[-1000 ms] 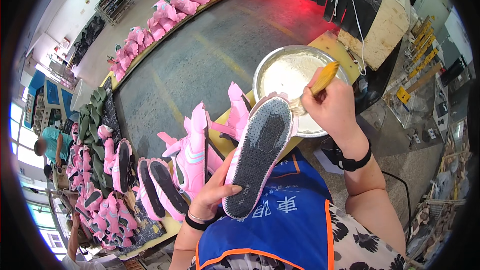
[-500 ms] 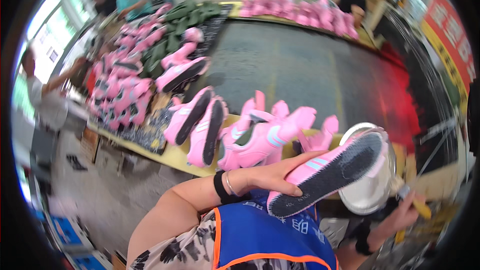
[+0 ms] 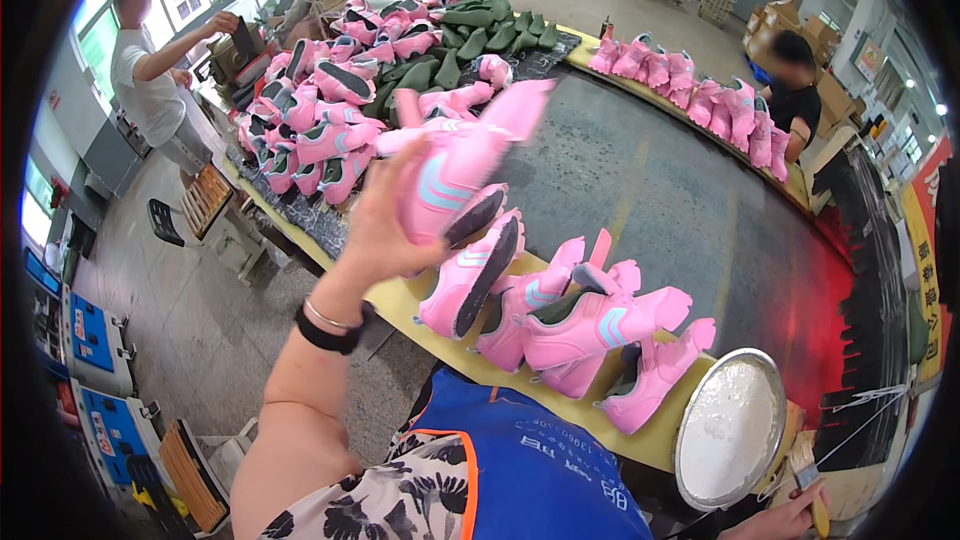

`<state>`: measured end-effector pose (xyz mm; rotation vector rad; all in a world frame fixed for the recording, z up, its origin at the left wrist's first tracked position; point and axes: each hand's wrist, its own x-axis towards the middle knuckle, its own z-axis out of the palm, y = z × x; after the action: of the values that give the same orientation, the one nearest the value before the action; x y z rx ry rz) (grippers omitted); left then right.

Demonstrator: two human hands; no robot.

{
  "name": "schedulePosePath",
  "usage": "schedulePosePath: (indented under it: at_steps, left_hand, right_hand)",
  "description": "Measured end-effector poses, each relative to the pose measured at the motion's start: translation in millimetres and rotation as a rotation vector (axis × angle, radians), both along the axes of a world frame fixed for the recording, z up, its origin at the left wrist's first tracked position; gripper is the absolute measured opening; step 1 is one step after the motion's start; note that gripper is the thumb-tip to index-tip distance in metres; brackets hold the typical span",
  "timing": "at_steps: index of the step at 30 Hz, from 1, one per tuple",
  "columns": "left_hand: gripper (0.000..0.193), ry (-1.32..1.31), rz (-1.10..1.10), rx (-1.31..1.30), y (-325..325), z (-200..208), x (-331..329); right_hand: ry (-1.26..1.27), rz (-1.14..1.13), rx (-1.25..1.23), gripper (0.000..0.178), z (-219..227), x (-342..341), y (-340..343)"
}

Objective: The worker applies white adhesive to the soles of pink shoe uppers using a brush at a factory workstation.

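Observation:
My left hand (image 3: 378,225) is raised over the near left corner of the work surface, its fingers around a pink shoe upper (image 3: 440,180) with pale blue stripes. Behind and below it, a pink shoe with a dark sole (image 3: 472,275) lies on its side. Several more pink shoe uppers (image 3: 605,325) stand in a row along the yellow ledge (image 3: 440,330). At the lower right my right hand (image 3: 790,518) grips a paintbrush (image 3: 803,465) with a yellow handle. Beside it stands a metal bowl (image 3: 690,470) holding a white paste (image 3: 735,425).
A wide dark belt (image 3: 590,160) stretches ahead, glowing red at right. Pink shoes (image 3: 325,140) and green shoe lasts (image 3: 480,35) are heaped at left. A person in white (image 3: 155,70) stands left; another in black (image 3: 795,90) sits beyond shoes at far right.
My left hand has swung from beside the bowl up to the left, over the shoe row. The brush in my right hand has dropped lower. The whole view has shifted.

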<state>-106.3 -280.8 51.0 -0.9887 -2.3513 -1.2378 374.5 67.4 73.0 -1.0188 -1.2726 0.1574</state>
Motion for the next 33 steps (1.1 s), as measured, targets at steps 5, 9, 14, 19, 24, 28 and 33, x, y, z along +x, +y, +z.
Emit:
schedulePosePath:
  at_steps: [5,9,14,19,24,28,33]
  left_hand:
    - [0.103,-0.072,0.304,-0.162,-82.0,-46.1,-48.5]
    - [0.100,-0.220,0.312,-0.132,-129.3,-88.7,-70.7]
    - [0.097,-0.333,0.246,-0.074,-148.3,-127.4,-98.8]
    - [0.093,-0.378,0.170,-0.111,-142.7,-154.1,-118.2]
    - [0.092,-0.541,0.121,-0.109,-145.3,-166.3,-131.2]
    - [0.096,-0.571,0.117,-0.163,-149.2,-165.7,-133.4]
    - [0.101,-0.305,0.511,-0.404,-127.8,-161.9,-100.7]
  right_hand:
    - [-0.001,0.054,-0.066,0.036,-0.5,-8.5,4.4]
    - [-0.034,0.070,0.051,0.038,-3.5,-14.9,13.0]
    - [-0.033,0.067,-0.121,0.030,-0.2,-12.1,27.2]
    - [-0.118,0.097,-0.084,0.031,3.7,-4.7,29.7]
    - [-0.186,0.041,0.003,0.032,9.4,3.1,28.6]
    - [-0.108,0.034,-0.026,0.034,7.0,7.4,29.6]
    - [-0.065,-0.049,-0.034,0.035,0.4,14.7,21.5]
